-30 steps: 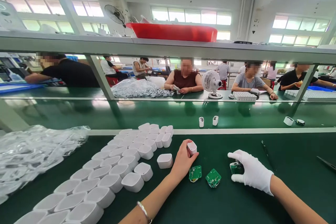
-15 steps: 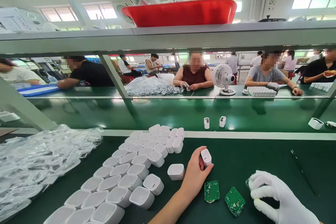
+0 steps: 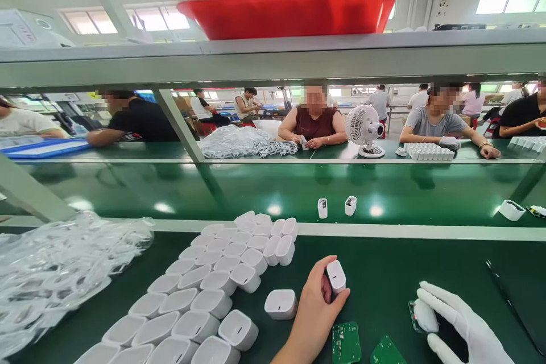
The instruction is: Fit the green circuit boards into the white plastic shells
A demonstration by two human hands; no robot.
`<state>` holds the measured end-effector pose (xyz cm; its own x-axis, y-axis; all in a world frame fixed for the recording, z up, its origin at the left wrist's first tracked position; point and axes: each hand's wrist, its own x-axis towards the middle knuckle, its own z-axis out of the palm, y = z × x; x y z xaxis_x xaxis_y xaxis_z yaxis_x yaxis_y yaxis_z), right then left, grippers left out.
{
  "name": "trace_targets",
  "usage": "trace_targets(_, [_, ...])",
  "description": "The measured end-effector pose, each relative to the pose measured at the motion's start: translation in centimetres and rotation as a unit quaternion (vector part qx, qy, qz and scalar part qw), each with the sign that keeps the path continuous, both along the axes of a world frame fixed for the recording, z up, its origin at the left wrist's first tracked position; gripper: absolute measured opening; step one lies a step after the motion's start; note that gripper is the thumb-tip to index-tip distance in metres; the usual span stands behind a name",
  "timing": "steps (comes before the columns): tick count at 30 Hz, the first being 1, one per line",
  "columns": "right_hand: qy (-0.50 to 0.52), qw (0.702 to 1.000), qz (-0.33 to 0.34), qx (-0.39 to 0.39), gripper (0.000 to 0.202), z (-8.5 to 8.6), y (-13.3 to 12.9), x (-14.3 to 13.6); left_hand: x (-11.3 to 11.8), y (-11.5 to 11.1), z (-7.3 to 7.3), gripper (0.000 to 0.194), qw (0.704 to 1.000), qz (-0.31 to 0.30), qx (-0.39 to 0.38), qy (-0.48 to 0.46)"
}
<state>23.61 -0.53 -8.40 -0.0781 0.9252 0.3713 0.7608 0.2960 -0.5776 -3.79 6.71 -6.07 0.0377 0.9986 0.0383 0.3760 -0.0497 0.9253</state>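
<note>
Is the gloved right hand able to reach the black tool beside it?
Probably yes: nothing lies between the right hand and the black tool, though the circuit board at the hand's fingers may occupy it.

A factory; workers (image 3: 314,124) (several seated) along green worktops (image 3: 392,261).

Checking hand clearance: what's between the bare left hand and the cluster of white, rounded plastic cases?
Head view: one loose white, rounded plastic case sits between the left hand and the cluster.
</note>
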Motion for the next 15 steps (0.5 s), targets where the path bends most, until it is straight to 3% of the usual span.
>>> trace_targets(3, [-0.069, 0.997, -0.015, -0.014, 0.056, -0.1, 0.2, 0.8, 0.2, -0.1, 0.2, 0.051, 1.0, 0.0, 0.011, 0.0])
trace_targets(7, [-0.054, 0.998, 0.021, -0.021, 0.043, 0.3, 0.3, 0.9, 0.2, -0.2, 0.3, 0.053, 1.0, 0.006, 0.021, 0.01])
trace_targets(10, [-0.059, 0.997, 0.037, -0.012, 0.047, 0.5, 0.4, 0.3, 0.1, -0.4, 0.2, 0.056, 0.999, 0.003, 0.032, 0.019])
trace_targets(15, [-0.051, 0.993, -0.098, -0.034, 0.051, 1.1, 1.1, -1.3, -0.1, -0.6, 0.1, 0.053, 0.997, -0.011, 0.076, 0.029])
